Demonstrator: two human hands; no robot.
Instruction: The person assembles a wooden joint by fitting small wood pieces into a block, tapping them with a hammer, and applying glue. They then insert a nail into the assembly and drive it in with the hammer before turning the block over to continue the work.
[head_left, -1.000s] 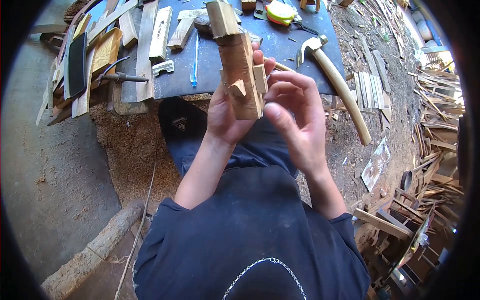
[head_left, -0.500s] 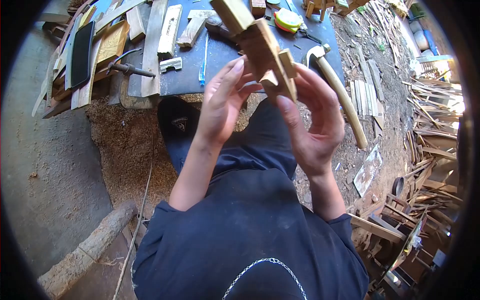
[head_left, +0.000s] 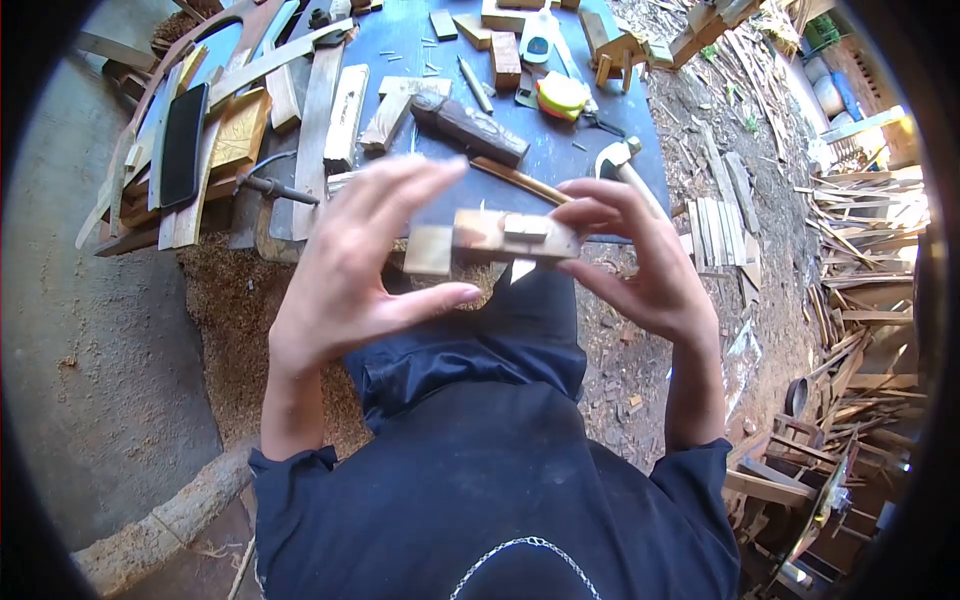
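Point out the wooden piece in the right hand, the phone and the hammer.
Wooden piece [head_left: 485, 230], head view: upper face, mid-body.
Phone [head_left: 183, 145], head view: middle of the dark screen.
Hammer [head_left: 632, 177], head view: upper handle.

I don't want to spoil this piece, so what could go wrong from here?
The block might tip or drop: the right hand grips just one end, while the left hand is spread around the other without a visible grip.
The hammer lies near the table edge, beside the right hand; a bump could knock it off.
The phone rests on loose wood, so it could slide if that shifts.
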